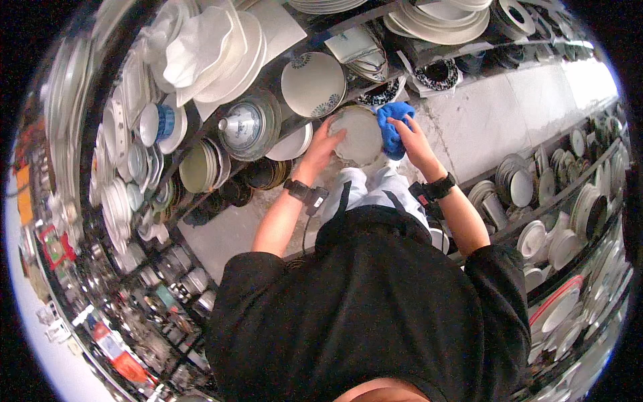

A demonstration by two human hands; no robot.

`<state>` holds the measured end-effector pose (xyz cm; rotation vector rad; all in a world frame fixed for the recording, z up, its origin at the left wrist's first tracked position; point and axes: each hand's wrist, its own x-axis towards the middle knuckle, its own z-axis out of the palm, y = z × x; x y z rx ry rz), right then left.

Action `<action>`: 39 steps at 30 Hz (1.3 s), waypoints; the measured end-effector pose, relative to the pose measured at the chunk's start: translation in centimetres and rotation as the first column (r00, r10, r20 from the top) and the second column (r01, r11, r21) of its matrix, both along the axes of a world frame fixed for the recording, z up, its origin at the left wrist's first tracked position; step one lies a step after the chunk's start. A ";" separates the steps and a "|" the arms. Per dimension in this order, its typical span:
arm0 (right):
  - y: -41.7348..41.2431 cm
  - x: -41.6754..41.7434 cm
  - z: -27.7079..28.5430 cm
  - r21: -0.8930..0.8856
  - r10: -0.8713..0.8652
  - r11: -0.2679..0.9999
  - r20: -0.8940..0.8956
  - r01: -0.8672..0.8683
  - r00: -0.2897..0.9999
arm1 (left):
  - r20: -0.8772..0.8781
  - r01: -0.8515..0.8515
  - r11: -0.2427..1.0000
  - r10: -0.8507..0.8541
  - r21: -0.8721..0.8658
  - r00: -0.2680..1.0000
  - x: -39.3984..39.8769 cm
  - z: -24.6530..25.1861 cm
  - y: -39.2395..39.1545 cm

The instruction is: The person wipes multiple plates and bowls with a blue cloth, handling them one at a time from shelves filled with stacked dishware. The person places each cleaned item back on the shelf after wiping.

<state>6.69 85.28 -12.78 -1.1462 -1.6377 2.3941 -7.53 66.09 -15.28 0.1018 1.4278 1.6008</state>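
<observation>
In the middle of the head view, my left hand (321, 145) holds a round pale plate (357, 135) by its left side, thumb over its face. My right hand (409, 135) grips a bunched blue cloth (394, 123) at the plate's right edge. Just beyond the plate, on the shelf, stands a larger white plate with blue-green floral patches (314, 84). Left of that is a lidded dish with blue decoration (243, 125). Which side of the held plate faces up, I cannot tell.
Shelves crowded with stacked white dishes (228, 55) curve along the front and left. Another shelf of plates (515, 183) stands on the right. Pale floor tiles (482, 120) show between the shelves. Black-and-white speckled rings (437, 75) lie low beyond my right hand.
</observation>
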 end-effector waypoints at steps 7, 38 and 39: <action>-0.9 3.0 -1.8 0.050 -0.206 0.977 0.004 0.205 0.979 | 0.098 -0.281 0.959 0.283 -0.037 0.954 -8.3 -9.8 -2.6; -3.7 5.7 -5.2 -0.065 -0.461 0.872 0.223 0.484 0.859 | -0.010 -0.198 0.976 0.198 -0.094 0.980 -16.1 -15.0 -1.4; -3.4 5.1 -4.8 -0.064 -0.448 0.881 0.202 0.469 0.871 | -0.010 -0.163 0.980 0.163 -0.110 0.987 -15.3 -13.0 -1.4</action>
